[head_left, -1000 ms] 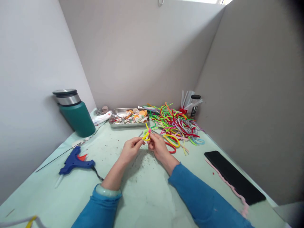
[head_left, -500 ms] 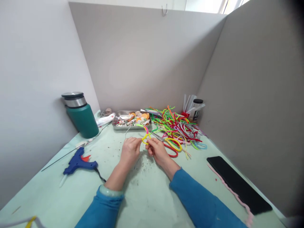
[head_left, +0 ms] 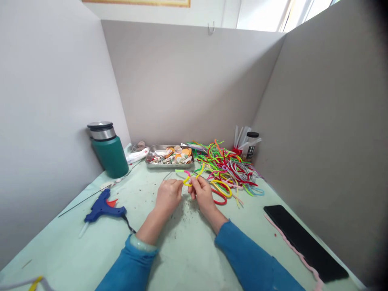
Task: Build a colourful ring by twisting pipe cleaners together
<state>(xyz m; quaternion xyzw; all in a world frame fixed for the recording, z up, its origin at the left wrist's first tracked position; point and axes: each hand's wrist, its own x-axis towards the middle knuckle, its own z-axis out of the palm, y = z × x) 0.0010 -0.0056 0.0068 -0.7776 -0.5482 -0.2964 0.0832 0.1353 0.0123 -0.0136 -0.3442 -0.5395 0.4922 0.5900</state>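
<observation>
the left hand (head_left: 169, 195) and the right hand (head_left: 202, 195) are working close together over the middle of the pale green table (head_left: 188, 262), not quite touching each other. thumb and fingers of both are pinching a small bent fuzzy piece (head_left: 186, 181), which is sitting between the fingertips; it is showing a yellow loop low down, a pink part above it and a light green end pointing left. a yellow length is also sticking up to the right, just above the right hand, though i am not able to tell whether it is joined to the rest. a pair of scissors with one yellow and one red handle (head_left: 230, 190) is lying just beside the right hand, its blades partly hiding behind that hand. beyond it a tangled heap of coloured fuzzy stems (head_left: 224, 161) is spreading toward the back panel, next to a metal tray (head_left: 169, 166) that is holding small flat pieces, some orange. over on the left, a blue glue gun (head_left: 104, 209) is lying on its side, and a green bottle (head_left: 112, 155) is standing behind it. a pink fuzzy strand (head_left: 295, 248) is running along a flat black slab (head_left: 306, 242) at the right.
</observation>
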